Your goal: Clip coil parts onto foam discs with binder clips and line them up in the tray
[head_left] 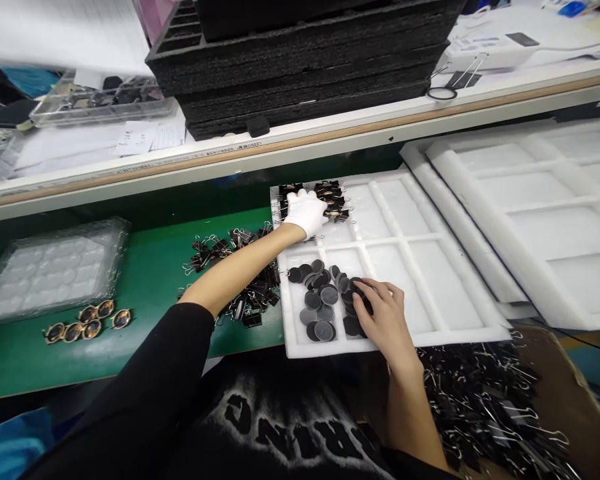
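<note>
discs [319,300], dark and round, lie heaped in the near-left compartment of a white foam tray [430,280] on the green surface [145,287]. the right hand [385,317], bare, rests on the heap's right edge with fingers curled narrow over a few discs. the left hand [306,212], in a white glove, reaches into the far-left compartment and is cupped over a cluster of black binder clips [333,197]; whether it grips one i cannot tell. more clips lie loose on the surface [240,280] beside the tray. the discs look thin, light and stiff, probably slippery when stacked, best pinched by the rim. the clips seem springy and tangle-prone, best taken by the body.
</note>
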### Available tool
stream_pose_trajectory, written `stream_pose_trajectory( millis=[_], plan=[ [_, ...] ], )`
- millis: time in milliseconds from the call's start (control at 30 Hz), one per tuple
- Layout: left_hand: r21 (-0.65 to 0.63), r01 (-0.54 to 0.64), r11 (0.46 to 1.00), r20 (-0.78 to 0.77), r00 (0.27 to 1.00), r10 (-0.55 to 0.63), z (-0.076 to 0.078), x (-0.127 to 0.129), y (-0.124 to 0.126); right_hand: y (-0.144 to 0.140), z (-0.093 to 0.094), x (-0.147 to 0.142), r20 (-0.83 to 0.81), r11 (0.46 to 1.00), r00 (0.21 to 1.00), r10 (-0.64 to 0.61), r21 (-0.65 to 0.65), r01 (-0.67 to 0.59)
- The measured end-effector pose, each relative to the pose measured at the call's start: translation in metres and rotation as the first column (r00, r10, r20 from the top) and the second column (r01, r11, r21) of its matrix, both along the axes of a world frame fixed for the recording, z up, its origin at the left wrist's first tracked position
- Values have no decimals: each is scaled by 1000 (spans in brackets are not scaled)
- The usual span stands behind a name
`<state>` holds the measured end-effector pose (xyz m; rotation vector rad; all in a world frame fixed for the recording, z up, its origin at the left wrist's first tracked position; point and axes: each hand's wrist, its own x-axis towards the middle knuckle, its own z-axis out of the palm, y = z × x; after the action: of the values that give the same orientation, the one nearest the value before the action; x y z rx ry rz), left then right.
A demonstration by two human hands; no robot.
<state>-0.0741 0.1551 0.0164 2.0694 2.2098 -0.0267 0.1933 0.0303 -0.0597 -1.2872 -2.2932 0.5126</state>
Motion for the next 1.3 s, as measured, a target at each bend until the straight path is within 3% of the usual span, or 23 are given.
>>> stream_pose_trajectory(
  millis=[300, 500, 767, 967, 1067, 1133, 1233, 1300],
  plan=[
    [-3, -10, 1000, 101, 995, 10, -5, -9, 5, 21, 3, 20, 74, 987, 991, 111, -129, -101],
    [23, -22, 999, 167, 986, 18, -7, -10, 3, 31, 2, 14, 190, 989, 975, 116, -115, -95],
    [53, -7, 999, 191, 982, -4, -10, -9, 1, 35, 5, 18, 206, 984, 970, 130, -146, -101],
    [85, 16, 996, 151, 988, -29, 4, -7, -5, 37, 14, 20, 218, 980, 964, 155, -159, -122],
    [195, 18, 981, 156, 987, -49, 25, -25, -28, 36, 21, 20, 211, 975, 961, 178, -169, -144],
    [272, 1, 962, 185, 981, -53, 41, -46, -58, 35, 27, 20, 191, 975, 970, 152, -190, -115],
    [323, -19, 946, 198, 979, -48, 59, -84, -127, 37, 33, 21, 155, 972, 985, 77, -233, -40],
    [335, -41, 941, 213, 976, -33, 60, -107, -183, 41, 32, 25, 152, 968, 986, 67, -251, -27]
  ],
)
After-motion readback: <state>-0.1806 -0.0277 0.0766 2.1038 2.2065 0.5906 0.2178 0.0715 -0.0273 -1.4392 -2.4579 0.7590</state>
